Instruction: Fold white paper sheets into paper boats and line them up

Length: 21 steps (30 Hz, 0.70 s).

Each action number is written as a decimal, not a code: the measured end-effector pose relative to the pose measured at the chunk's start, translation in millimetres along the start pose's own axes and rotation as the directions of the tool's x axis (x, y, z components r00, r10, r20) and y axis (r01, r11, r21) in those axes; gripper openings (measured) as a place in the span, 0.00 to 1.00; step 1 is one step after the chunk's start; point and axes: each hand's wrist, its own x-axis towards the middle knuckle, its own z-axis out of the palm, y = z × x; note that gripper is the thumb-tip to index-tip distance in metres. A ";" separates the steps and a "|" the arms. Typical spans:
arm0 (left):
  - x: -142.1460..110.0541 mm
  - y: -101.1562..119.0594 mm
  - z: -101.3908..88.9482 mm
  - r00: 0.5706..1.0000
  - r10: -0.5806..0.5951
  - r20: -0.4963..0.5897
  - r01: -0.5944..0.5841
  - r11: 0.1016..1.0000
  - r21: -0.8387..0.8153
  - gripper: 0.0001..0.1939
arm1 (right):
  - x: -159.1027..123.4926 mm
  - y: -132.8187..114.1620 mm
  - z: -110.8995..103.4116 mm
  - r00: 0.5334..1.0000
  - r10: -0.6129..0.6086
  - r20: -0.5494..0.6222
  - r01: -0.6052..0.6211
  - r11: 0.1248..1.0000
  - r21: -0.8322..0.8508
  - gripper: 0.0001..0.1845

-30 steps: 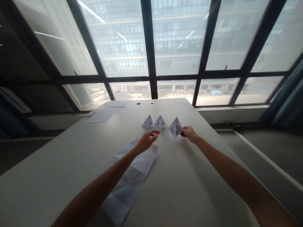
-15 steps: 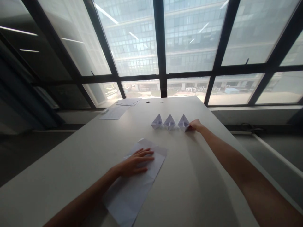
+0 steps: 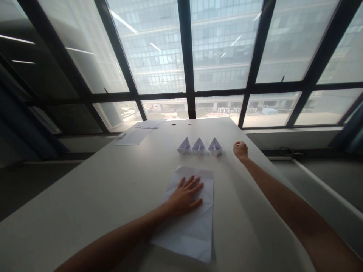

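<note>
My left hand (image 3: 185, 196) lies flat with spread fingers on a creased white sheet of paper (image 3: 187, 234), near the middle of the table. Beyond the sheet, three folded paper boats stand upright in a row: a left boat (image 3: 184, 146), a middle boat (image 3: 199, 147) and a right boat (image 3: 215, 147). To the right of that row, apart from the boats, my right hand (image 3: 241, 149) hovers with its fingers curled closed. Nothing shows in its grip.
The white table (image 3: 113, 189) stretches toward a large framed window (image 3: 215, 49). Several flat paper sheets (image 3: 134, 136) lie at its far left. Two small dark holes, one a round cable hole (image 3: 173, 124), sit near the far edge. Blue curtains (image 3: 25, 124) hang at the sides.
My right hand set the third paper boat beside the other two, let go and drew away to the right. My left hand came down on the creased sheet, which has turned and shifted right.
</note>
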 end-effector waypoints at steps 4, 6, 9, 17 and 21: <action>32.6 30.1 21.4 0.998 -0.033 -0.045 0.033 0.999 -0.008 0.33 | -31.8 -5.4 -24.7 0.919 -0.336 -0.209 0.329 0.942 -0.069 0.12; 49.0 42.8 29.0 0.997 -0.056 -0.061 0.054 0.998 -0.031 0.34 | -62.2 -5.9 -25.0 0.857 -0.492 -0.154 0.489 0.870 -0.058 0.13; 72.3 54.6 33.8 0.994 -0.089 -0.067 0.084 0.993 -0.082 0.31 | -115.3 1.7 -12.6 0.791 -0.605 0.089 0.607 0.795 0.007 0.15; 83.1 14.7 14.1 0.978 -0.167 -0.122 0.171 0.985 0.024 0.28 | -176.2 24.5 0.5 0.735 -0.484 0.474 0.662 0.663 -0.349 0.18; 66.5 -17.0 7.0 0.987 -0.141 -0.081 0.150 0.980 0.129 0.33 | -174.3 21.2 -6.8 0.708 -0.487 0.511 0.695 0.610 -0.381 0.19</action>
